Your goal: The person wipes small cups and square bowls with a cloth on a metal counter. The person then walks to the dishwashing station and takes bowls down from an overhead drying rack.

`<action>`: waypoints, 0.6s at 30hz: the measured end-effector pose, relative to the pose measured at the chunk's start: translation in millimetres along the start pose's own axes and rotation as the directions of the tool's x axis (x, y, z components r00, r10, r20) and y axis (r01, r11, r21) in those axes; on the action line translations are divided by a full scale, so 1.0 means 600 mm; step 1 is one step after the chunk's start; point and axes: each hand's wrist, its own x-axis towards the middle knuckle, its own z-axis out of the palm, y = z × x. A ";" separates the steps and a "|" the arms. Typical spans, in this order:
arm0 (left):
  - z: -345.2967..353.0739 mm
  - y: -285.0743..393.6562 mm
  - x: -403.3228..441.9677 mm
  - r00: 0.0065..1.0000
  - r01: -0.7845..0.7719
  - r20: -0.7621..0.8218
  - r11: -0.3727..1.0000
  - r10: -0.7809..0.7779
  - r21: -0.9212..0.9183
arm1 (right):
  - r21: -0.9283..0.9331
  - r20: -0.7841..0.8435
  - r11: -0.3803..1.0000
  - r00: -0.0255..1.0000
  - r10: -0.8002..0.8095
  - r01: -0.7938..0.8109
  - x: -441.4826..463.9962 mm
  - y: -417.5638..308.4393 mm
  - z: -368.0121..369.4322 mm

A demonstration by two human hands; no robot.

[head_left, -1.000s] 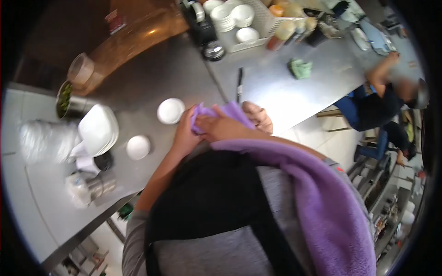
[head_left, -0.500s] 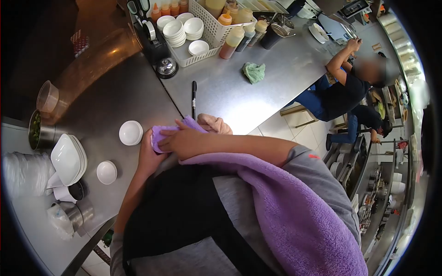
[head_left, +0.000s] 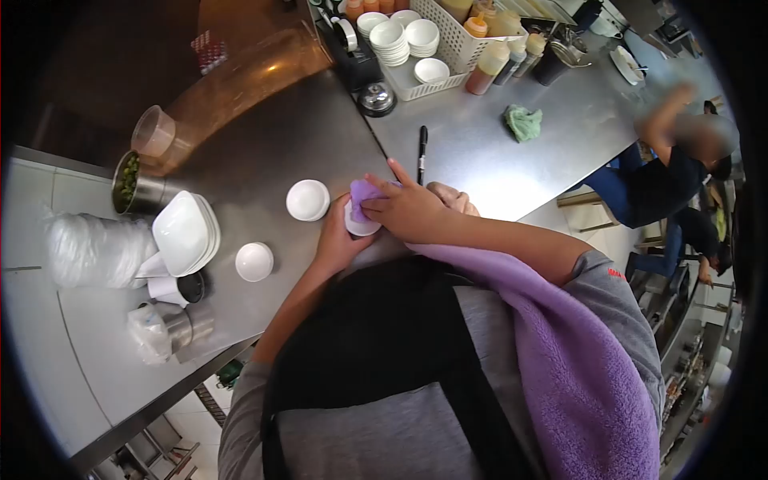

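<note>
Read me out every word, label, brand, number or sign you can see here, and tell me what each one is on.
No text here can be read.
Gray right sleeve: a small red mark, perhaps lettering, too small to read.
Black pen: any print is too small to read.
Red-and-white item at upper left: too blurred to tell whether it has words.
Squeeze bottles: no readable label.

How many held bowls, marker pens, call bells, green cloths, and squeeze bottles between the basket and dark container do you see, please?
Held bowl: 1
Marker pen: 1
Call bell: 1
Green cloth: 1
Squeeze bottles: 3
Total: 7
</note>
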 end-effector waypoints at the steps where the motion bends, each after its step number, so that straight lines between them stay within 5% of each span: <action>1: -0.002 0.003 0.001 1.000 0.023 0.019 1.000 -0.023 -0.013 | 0.015 -0.155 1.000 0.988 -0.010 0.012 0.006 -0.009 0.044; 3: -0.006 0.005 0.005 0.998 0.046 0.034 0.999 -0.046 -0.016 | 0.027 -0.314 0.999 0.949 -0.022 0.032 0.007 -0.008 0.053; 5: -0.008 0.005 -0.001 0.998 -0.024 0.061 0.996 0.019 0.083 | 0.466 0.023 0.884 0.999 -0.042 0.027 -0.009 -0.001 0.002; 7: -0.015 0.021 0.000 0.995 -0.023 0.099 0.990 0.009 0.142 | 0.463 0.057 0.886 0.998 -0.008 -0.019 -0.011 0.021 -0.026; 9: -0.019 0.036 0.007 0.996 -0.083 0.003 0.983 0.084 0.165 | 0.729 0.278 0.640 0.959 0.047 -0.242 -0.012 0.047 -0.068; 10: -0.024 0.043 0.011 0.996 -0.088 0.004 0.983 0.088 0.164 | 0.856 -0.053 0.517 0.996 0.072 0.008 -0.002 0.060 -0.024; 11: -0.033 0.049 0.011 0.979 -0.201 0.050 0.935 0.196 0.291 | 0.855 -0.051 0.519 0.996 0.074 0.005 -0.005 0.074 0.018; 12: -0.041 0.052 0.010 0.950 -0.311 0.109 0.859 0.292 0.407 | 0.992 0.067 0.080 0.954 0.293 -0.095 -0.008 0.069 0.015; 13: -0.045 0.054 0.009 0.949 -0.314 0.110 0.861 0.295 0.401 | 0.919 0.265 -0.384 0.864 0.428 -0.091 -0.012 0.062 0.013; 14: -0.047 0.056 0.010 0.936 -0.352 0.160 0.836 0.313 0.421 | 0.837 0.273 -0.543 0.813 0.515 0.063 -0.009 0.051 0.015; 17: -0.044 0.071 0.014 0.907 -0.422 0.186 0.803 0.378 0.421 | 0.829 0.365 -0.553 0.677 0.639 0.076 -0.002 0.071 0.122; 18: -0.042 0.068 0.013 0.936 -0.350 0.135 0.825 0.325 0.443 | 0.832 0.460 -0.555 0.572 0.679 -0.009 -0.015 0.042 0.047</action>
